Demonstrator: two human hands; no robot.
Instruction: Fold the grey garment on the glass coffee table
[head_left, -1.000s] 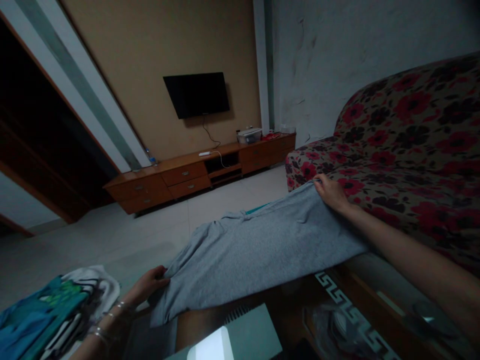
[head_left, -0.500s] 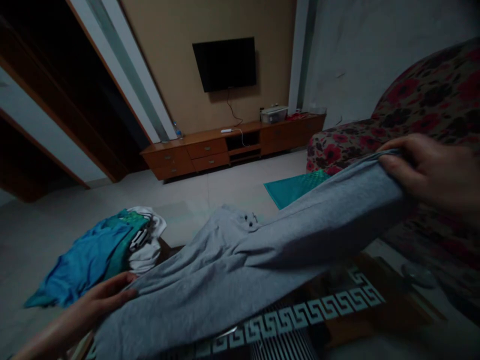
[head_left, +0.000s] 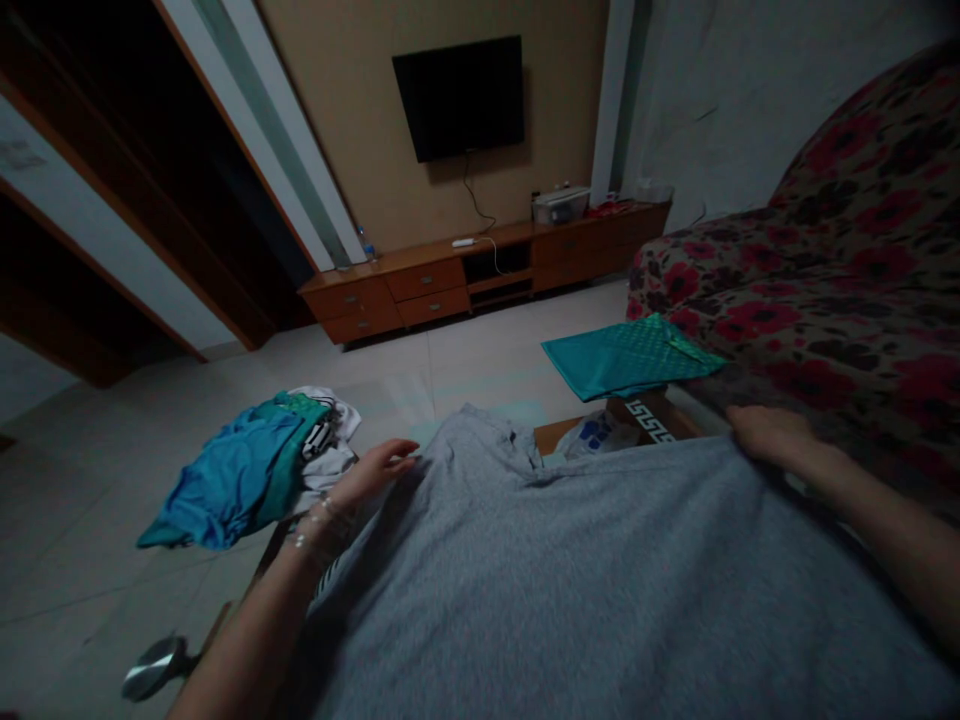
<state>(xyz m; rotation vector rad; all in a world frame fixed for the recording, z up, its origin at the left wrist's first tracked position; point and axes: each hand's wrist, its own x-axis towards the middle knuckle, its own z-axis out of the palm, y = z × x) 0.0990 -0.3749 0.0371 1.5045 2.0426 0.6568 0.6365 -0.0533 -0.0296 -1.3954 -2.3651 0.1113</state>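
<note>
A grey shirt (head_left: 570, 570) with a small buttoned neck opening is spread wide across the table in front of me, its collar end pointing away. At its upper left edge is my left hand (head_left: 379, 470), fingers apart and touching or just beside the cloth. A beaded bracelet (head_left: 311, 525) circles that wrist. My right hand (head_left: 772, 435) grips the far right edge of the shirt; its fingertips are partly hidden. Beyond the shirt lies a folded teal garment (head_left: 622, 355). To the left is a heap of blue, green and white clothes (head_left: 247, 460).
A table with a key-pattern border (head_left: 651, 420) shows past the shirt, with a plastic bag (head_left: 596, 435) near it. A flowered sofa (head_left: 795, 290) stands at the right. Farther back are a wooden cabinet (head_left: 431, 285) and a wall television (head_left: 461, 100). A round metal object (head_left: 154, 668) is at lower left.
The grey shirt was stretched between both hands at a slant; now it lies spread wider and lower. My left hand has moved up and right and loosened; my right hand has moved left and down.
</note>
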